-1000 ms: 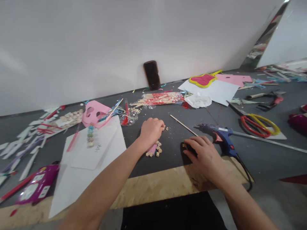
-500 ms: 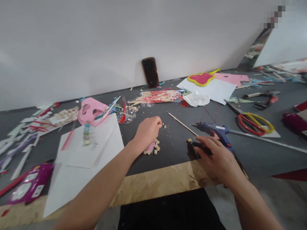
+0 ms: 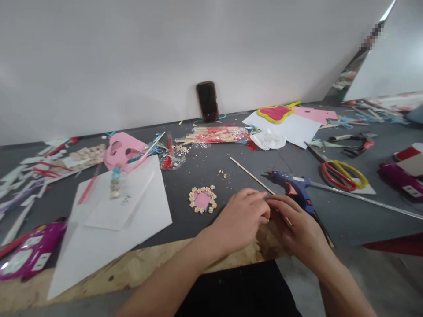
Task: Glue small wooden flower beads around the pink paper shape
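A small frame of flower-shaped wooden beads (image 3: pixel 214 204) around a pink centre (image 3: pixel 202 199) lies on the dark table, left of my hands. My left hand (image 3: pixel 243 216) is closed in a pinch, its fingertips meeting those of my right hand; whatever it holds is too small or hidden to name. Curled round the near end of a thin wooden stick (image 3: pixel 251 175) is my right hand (image 3: pixel 299 224). The stick's far end points up and left over the table. Beside my right hand lies a blue hot glue gun (image 3: pixel 295 185) with a long clear glue stick.
Loose beads (image 3: pixel 223 174) lie beyond the frame. Red-and-yellow scissors (image 3: pixel 340 171) and pliers (image 3: pixel 360 143) are at the right. A packet of sticks (image 3: pixel 218 134) and a phone (image 3: pixel 207 101) stand at the back. White paper (image 3: pixel 132 240) and a pink mask (image 3: pixel 120 149) occupy the left.
My left hand has moved right, from above the bead frame to my right hand's fingertips, uncovering the frame. My right hand stays at the stick. The view has shifted slightly.
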The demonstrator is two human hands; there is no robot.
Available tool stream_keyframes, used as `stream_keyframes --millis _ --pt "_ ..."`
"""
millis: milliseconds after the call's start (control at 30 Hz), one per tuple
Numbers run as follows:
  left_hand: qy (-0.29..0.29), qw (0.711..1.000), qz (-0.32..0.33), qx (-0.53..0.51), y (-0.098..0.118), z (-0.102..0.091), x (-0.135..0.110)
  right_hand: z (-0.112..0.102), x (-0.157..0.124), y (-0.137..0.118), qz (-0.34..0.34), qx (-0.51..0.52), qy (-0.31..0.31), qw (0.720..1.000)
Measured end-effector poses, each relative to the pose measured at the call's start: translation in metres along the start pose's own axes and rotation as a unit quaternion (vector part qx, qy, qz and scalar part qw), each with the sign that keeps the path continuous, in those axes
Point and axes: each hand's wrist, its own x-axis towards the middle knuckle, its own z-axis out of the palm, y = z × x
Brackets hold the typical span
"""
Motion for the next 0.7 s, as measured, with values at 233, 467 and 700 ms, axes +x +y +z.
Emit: stream_keyframes --millis 233,467,700 --pt "0.028 0.996 -0.045 0.066 -0.010 0.010 -0.008 -0.006 -0.010 0.002 0.074 0.064 0.021 0.995" --pt "0.058 0.988 -0.108 0.096 -0.021 0.007 -0.020 -0.008 -0.010 0.007 0.325 0.433 0.113 0.833" --pt "0.094 0.980 -0.126 0.125 -0.013 -0.002 -0.030 -0.024 0.002 -0.004 0.377 0.664 0.129 0.633"
